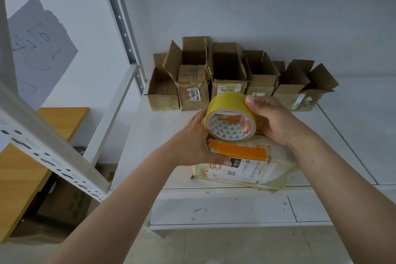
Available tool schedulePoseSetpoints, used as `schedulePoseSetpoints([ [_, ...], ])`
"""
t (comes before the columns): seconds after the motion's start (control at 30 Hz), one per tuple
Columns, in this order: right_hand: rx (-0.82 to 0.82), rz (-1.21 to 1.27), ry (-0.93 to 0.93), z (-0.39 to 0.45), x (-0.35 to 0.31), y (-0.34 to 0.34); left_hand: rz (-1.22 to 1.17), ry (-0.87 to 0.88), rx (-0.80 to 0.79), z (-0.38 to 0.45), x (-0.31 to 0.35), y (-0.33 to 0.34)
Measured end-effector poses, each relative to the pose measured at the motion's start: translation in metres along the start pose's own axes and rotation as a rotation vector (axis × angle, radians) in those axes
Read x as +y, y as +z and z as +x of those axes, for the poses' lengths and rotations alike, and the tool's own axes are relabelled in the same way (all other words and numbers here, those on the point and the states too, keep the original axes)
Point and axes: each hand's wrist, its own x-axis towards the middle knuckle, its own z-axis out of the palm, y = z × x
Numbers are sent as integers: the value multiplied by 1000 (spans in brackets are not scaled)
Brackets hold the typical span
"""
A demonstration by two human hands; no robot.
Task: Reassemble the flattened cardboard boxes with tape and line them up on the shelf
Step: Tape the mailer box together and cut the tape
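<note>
Yellow tape roll (230, 119) held in both hands above the white shelf (150, 135).

The right hand (275, 121) grips the roll from its far-right side, fingers curled over the outer band and fingertips (250, 99) pressed on its top edge. The left hand (196, 141) cups the roll's near-left side, fingers close together behind it; its thumb (225, 162) lies on a flattened box (242, 164) bearing orange tape and a printed label, which rests on the shelf directly below the roll, near the shelf's front edge. Beyond the roll, at the back of the shelf against the wall (257, 6), six brown cardboard boxes (229, 75) stand side by side with flaps open. Left of the roll rises the perforated shelf upright (120, 23); a wooden tabletop (21, 178) lies farther left.
</note>
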Motion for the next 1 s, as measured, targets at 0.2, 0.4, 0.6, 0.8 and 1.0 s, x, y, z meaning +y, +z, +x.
schedulePoseSetpoints([
  [0.2, 33, -256, -33, -2, -24, 3, 62, -50, -48, 0, 2, -4],
  [0.4, 113, -476, 29, -17, -44, -21, 178, -150, -114, -1, 2, -5],
  [0.6, 111, -596, 106, -26, -53, -33, 189, -147, -136, 0, 2, -3],
  [0.8, 159, -664, 105, -29, -51, -34, 455, -195, -203, 6, 14, -8],
  [1.0, 178, -621, 73, -30, -46, -35, 572, -44, -185, 33, 49, 8],
])
